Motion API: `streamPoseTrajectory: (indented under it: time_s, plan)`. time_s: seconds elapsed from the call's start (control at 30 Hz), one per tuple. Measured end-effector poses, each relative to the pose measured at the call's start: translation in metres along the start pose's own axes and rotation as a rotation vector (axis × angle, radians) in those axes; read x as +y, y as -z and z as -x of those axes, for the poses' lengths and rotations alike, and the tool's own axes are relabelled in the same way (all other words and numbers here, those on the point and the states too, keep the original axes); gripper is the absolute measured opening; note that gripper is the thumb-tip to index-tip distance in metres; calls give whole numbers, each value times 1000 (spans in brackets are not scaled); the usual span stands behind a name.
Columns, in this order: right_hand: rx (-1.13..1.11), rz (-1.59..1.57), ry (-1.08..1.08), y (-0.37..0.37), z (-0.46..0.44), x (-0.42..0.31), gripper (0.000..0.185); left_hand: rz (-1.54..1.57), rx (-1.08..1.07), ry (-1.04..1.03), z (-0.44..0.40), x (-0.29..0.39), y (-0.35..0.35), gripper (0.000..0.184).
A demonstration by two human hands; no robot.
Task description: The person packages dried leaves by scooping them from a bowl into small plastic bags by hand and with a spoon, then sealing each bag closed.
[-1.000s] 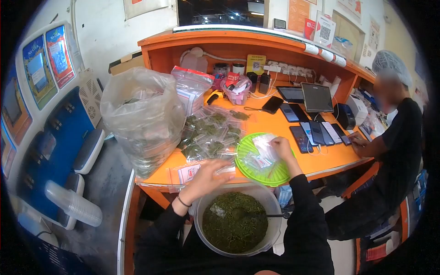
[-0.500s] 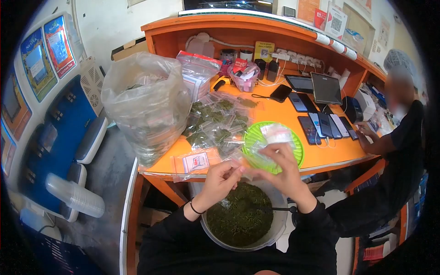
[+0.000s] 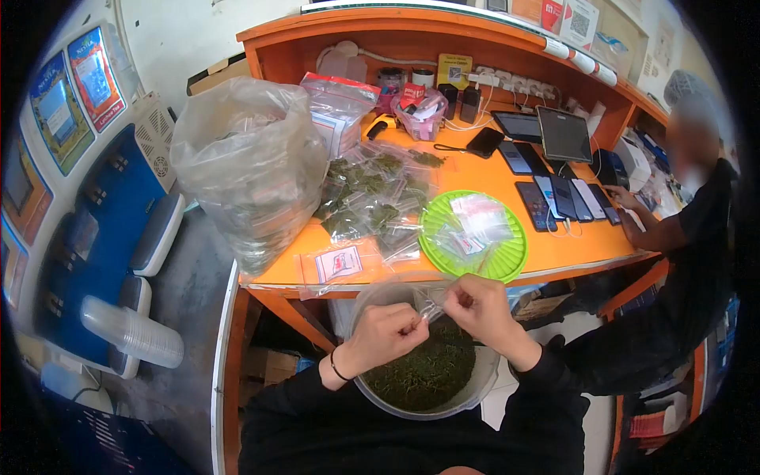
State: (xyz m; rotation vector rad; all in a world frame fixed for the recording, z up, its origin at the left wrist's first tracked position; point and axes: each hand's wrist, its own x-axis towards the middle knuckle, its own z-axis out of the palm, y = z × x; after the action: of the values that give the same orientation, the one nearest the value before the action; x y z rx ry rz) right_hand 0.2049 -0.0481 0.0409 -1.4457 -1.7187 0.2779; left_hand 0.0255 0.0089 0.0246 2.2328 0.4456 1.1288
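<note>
My left hand (image 3: 388, 328) and right hand (image 3: 483, 311) both have fingertips pinched closed on a small clear bag (image 3: 429, 303), held over the near tub (image 3: 488, 378) of chopped greens (image 3: 423, 370). I judge I'm at parting the bag's mouth; the next move calls for a light, even pull. Farther off, flat bags (image 3: 484, 219) lie on a green lid (image 3: 516, 257), filled bags (image 3: 366, 196) to its left.

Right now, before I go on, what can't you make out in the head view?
All in the head view:
- Small clear bag: whether its mouth is open; the left hand and right hand cover parts of it.
- Tub: its bottom, hidden under the green contents.
- Large cloudy bag: most of what it holds, blurred by its plastic.
- Printed label: its wording, too small.
</note>
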Motion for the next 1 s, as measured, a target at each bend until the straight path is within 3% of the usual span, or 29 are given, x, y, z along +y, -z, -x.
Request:
streamPoseTrajectory:
  time_s: [0.1, 0.2, 0.3, 0.4, 0.47, 0.57, 0.63, 0.7, 0.73, 0.8, 0.93, 1.0]
  plan:
    - [30, 63, 233, -9, 5, -6, 17, -15, 20, 185, 0, 3, -1, 18]
    - [-170, 240, 475, -9, 10, 4, 35, -41, -21, 272, 0, 5, -2, 18]
    - [-337, 229, 269, 1, 13, -4, 50, -79, -118, 233, -1, 11, -1, 17]
    - [-514, -98, 157, -11, 24, -2, 61, -135, -209, 164, 4, 17, -6, 14]
    - [-563, 5, 231, -26, 25, 7, 58, -225, -313, 116, 8, 24, -8, 13]
    - [-606, -65, 155, -33, 28, 11, 45, -294, -285, 5, 11, 28, -9, 14]
    - [-662, -264, 90, -22, 23, 11, 38, -399, 63, -87, -4, 20, 1, 17]
    - [-699, -492, -154, -13, 27, 10, 35, -247, 155, -11, -5, 7, 9, 20]
    - [-715, -605, -278, -11, 28, 9, 34, -42, 68, 114, 1, -6, 9, 22]
    - [-784, -446, -231, -8, 23, 8, 38, 398, -159, 467, 10, -13, 15, 19]
    - [-816, -432, 27, -7, 18, 1, 36, 531, -65, 504, 13, -23, 11, 17]
    - [-741, -374, 44, 1, 17, 3, 28, 586, -11, 520, 14, -27, 8, 18]
